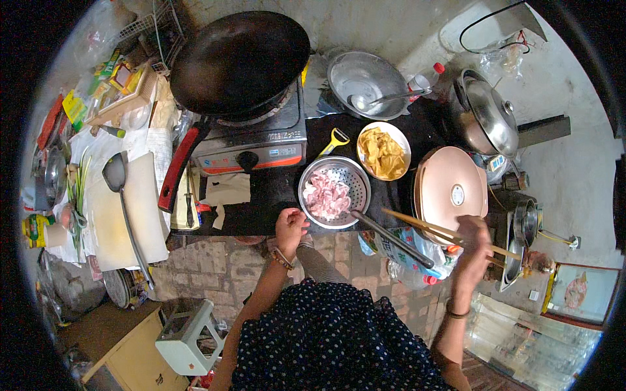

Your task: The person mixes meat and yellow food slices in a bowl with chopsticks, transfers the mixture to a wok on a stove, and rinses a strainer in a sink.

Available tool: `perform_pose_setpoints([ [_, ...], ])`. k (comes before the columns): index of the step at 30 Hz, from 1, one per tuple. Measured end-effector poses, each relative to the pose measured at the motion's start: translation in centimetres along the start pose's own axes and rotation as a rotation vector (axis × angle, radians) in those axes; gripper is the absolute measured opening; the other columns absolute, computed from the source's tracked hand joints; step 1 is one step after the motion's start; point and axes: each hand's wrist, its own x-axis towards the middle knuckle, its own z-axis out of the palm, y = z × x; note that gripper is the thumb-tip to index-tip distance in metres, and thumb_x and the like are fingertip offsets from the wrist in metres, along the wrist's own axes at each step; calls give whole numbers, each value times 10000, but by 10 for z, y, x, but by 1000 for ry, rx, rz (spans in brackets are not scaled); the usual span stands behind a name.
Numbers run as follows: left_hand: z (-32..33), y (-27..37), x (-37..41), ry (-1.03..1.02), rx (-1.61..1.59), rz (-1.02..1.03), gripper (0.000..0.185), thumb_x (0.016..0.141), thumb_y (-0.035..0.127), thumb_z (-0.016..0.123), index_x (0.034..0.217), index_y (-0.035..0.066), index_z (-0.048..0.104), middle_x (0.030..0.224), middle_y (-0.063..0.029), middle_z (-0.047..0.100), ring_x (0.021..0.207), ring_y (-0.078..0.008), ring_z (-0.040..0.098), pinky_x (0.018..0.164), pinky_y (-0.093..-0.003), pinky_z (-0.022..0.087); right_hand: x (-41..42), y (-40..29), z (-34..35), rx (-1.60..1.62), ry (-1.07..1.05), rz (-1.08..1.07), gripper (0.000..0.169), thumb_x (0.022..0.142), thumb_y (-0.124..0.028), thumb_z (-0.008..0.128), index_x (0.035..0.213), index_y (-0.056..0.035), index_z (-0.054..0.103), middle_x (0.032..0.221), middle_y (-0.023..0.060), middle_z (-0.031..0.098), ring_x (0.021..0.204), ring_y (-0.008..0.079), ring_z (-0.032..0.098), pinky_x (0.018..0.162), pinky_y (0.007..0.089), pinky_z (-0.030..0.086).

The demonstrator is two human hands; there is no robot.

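My right hand (472, 249), blurred, grips a pair of wooden chopsticks (420, 222) that point left across the counter's front edge. Pale pink pieces of raw meat (325, 195) lie in a perforated metal strainer ladle (361, 188) on the dark counter. Its long handle (396, 242) juts out over the edge, below the chopsticks. My left hand (291, 227) is beside the strainer's left rim with loosely curled fingers. Whether those fingers touch the rim is unclear. Behind the strainer sits a white bowl (384, 150) of yellowish-brown sheet-like food. A yellow peeler (335, 141) lies close to it.
A black wok (239, 61) with a red handle rests on the tabletop stove (249, 151). The metal basin (367, 85) holds a ladle. At right are a pink lidded pan (447, 190) and a lidded steel pot (484, 112). A spatula (117, 176) lies on the cutting board (142, 220).
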Motion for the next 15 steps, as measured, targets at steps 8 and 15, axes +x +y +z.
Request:
perform_pose_setpoints([
  [8,10,-3,6,-3,11,48,202,805,136,587,954,38,491,806,-49,585,658,-133,594,515,-231,460,-19,70,118,95,-373,0,134,825,-119,566,805,4,516,655,59,560,576,76,506,510,240,416],
  [15,18,-13,13,6,-39,47,180,789,119,608,910,47,495,746,-31,557,614,-115,563,488,-232,465,-23,62,152,-28,-520,-108,138,798,-86,582,797,52,593,731,141,604,607,183,593,535,274,449],
])
